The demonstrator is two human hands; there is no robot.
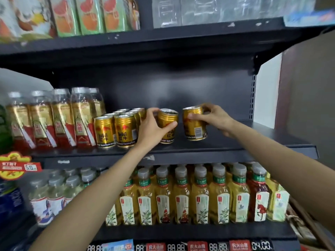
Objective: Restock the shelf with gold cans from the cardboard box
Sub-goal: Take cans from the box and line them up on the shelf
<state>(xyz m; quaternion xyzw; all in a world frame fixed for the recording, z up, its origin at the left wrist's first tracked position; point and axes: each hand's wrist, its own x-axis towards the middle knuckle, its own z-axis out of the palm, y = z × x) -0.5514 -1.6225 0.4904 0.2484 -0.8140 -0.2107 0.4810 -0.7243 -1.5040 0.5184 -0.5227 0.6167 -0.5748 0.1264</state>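
Note:
Two hands reach onto the dark middle shelf [235, 147]. My left hand [154, 129] grips a gold can [167, 119] that stands on the shelf, just right of a group of several gold cans [116, 130]. My right hand [212, 115] grips a second gold can [194, 126], tilted slightly, its base at or just above the shelf to the right of the first. A small gap separates the two held cans. The cardboard box is not in view.
Tall bottles with gold-and-red labels [54, 120] stand left of the cans. Bare shelf runs right of the cans to the upright [252, 96]. Tea bottles [199, 196] fill the shelf below; cartons [90, 15] and plastic-wrapped packs [217, 9] sit on the one above.

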